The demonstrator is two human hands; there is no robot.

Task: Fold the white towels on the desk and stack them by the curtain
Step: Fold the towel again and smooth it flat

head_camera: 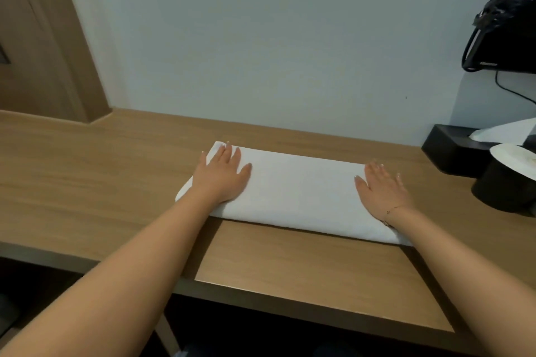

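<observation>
A white towel (298, 191) lies folded into a long band on the wooden desk (101, 171), close to the wall. My left hand (222, 175) presses flat on its left end with the fingers straight and spread. My right hand (383, 190) lies flat on the right end, fingers straight too, a thin bracelet at the wrist. No curtain is in view.
A black tissue box (452, 151) with white tissue stands at the right, next to a black round holder (504, 188) with a white top. A black bag and cable (504, 23) hang at the upper right. A wooden door frame (43, 46) stands at the left.
</observation>
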